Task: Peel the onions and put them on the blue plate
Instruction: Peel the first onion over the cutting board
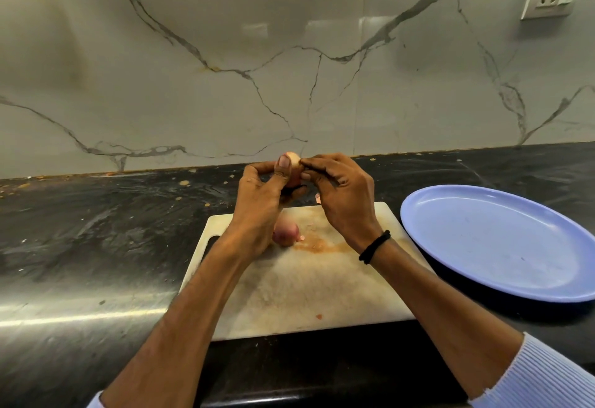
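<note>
My left hand (257,192) grips the small, light onion (293,163) while my right hand (338,188) pinches its thin, brittle, likely slippery skin near the tip.

A dark, glossy counter (96,246) carries a stained white cutting board (306,295) and, just right of it, a blue plate (499,240) — small scraps (184,183) dot the back.
</note>
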Motion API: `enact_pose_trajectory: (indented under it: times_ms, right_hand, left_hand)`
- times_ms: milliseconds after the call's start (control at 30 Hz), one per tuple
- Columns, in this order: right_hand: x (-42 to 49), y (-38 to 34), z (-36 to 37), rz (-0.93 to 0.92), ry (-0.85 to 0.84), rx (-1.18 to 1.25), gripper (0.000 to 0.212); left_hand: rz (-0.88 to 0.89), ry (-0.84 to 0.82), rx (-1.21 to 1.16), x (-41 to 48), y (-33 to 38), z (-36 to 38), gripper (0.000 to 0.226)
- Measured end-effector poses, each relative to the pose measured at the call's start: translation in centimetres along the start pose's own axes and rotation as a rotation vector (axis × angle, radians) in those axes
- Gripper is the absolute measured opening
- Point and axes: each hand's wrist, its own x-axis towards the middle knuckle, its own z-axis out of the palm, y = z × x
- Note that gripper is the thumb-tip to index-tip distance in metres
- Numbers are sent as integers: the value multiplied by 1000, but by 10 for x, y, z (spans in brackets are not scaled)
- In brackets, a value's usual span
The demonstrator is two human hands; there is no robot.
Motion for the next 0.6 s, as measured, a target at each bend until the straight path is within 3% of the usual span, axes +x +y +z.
enact_pose_trajectory:
  times_ms: [167,433,600]
  right_hand:
    - [-1,-1,1,-41,-44,-31,29]
    - [-1,-3,-2,-13,17,9,11]
    - [0,5,-1,-112,-144,-130,8]
  left_hand:
    - [28,-7,64,2,1,-3,54]
    - [68,-39,116,2,0,-5,44]
    - [116,-47,197,2,1,-8,42]
